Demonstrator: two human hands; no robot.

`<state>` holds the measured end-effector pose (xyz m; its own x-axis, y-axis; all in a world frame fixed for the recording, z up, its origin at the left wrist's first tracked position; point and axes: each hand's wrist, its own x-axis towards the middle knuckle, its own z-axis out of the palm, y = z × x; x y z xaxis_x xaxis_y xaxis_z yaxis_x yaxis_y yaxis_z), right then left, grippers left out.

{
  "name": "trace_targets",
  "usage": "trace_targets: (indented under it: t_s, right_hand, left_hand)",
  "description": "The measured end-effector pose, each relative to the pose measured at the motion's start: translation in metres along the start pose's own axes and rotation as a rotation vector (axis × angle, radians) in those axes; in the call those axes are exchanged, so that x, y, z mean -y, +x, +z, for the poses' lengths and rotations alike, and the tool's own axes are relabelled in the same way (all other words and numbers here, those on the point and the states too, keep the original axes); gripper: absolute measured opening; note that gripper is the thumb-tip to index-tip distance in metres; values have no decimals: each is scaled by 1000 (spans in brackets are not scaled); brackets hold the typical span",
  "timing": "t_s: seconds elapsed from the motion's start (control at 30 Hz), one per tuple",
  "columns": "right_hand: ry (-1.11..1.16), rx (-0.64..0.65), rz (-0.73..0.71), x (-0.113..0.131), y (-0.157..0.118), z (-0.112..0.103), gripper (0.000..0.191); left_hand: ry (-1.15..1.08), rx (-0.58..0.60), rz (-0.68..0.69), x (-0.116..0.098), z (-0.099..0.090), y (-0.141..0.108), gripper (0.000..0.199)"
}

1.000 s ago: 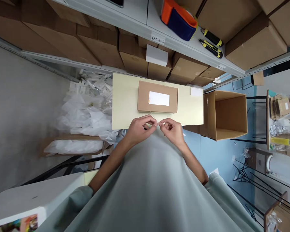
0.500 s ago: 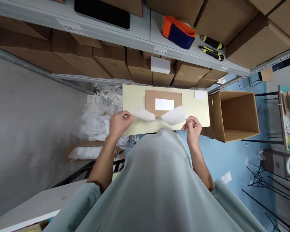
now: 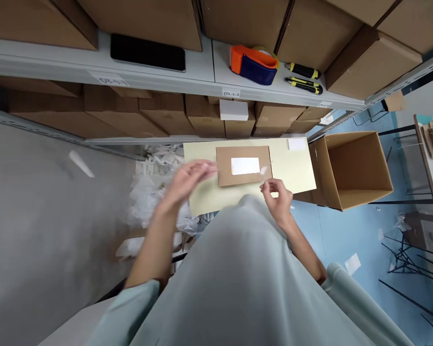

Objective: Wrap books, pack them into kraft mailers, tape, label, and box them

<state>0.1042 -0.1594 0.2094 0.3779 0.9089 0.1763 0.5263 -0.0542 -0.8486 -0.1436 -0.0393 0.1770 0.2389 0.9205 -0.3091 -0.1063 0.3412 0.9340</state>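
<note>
A flat brown cardboard box (image 3: 223, 168) with a white label (image 3: 245, 166) on its top lies on the pale yellow board (image 3: 290, 173). My left hand (image 3: 193, 179), slightly smeared by motion, has its fingers stretched toward the box's left edge and holds nothing visible. Beside the front right corner, my right hand (image 3: 278, 198) is closed in a pinch. A small, blurred whitish scrap (image 3: 263, 170) shows just above those fingertips; whether they grip it is unclear. Far to the left, a white piece of paper (image 3: 81, 163) is in mid-air, apart from both hands.
An open carton (image 3: 359, 168) stands right of the board. The shelf above holds a phone (image 3: 147, 52), an orange and blue tape dispenser (image 3: 254, 65), utility knives (image 3: 305, 79) and boxes. White plastic waste (image 3: 147, 187) is heaped at left.
Each hand held a piece of white paper before. The left hand has let go, and a paper piece flies left. My right hand has moved inward to the box; its large sheet no longer shows there.
</note>
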Motion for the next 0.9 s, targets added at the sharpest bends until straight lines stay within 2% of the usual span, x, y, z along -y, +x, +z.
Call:
trace_targets:
  t_s: [0.03,0.1,0.17,0.23,0.33,0.43,0.47,0.53,0.63,0.67,0.73,0.9]
  right_hand:
    - [-96,44,-76,-3,0,3,18]
    - [-251,150,-212,-8,-1,8,17]
    - [-338,249,-312,-12,-1,12,19]
    - [-376,315,-364,-14,-1,15,22]
    - [-358,421,-355,-13,-1,17,24]
    - [-257,559,-287,-12,3,13,25]
    - [-210,571,-250,-12,7,10,25]
    - [-119,485,-147,-13,19,1,25]
    - [-36,221,53,-19,42,-13,28]
    - [-11,170,115,-23,50,-17,29]
    - [62,166,216,-32,64,-22,31]
    - [227,325,379,-51,77,-20,35]
  left_hand:
    - [-78,56,-50,4,16,-4,53]
    - [-272,70,-119,12,48,-14,56]
    - [-383,1,-129,19,74,-22,54]
    - [-418,-70,-122,23,87,-26,51]
    - [-420,-127,-112,25,89,-23,43]
    - [-399,-172,-93,27,83,-17,37]
    - [-390,-187,-90,28,82,-16,36]
    - [-377,-209,-94,29,79,-14,36]
    - [-357,-205,-111,30,75,-13,35]
    - [-348,-195,-115,29,73,-13,34]
    - [-327,-164,-121,27,70,-13,33]
    - [-292,-79,-133,22,66,-11,33]
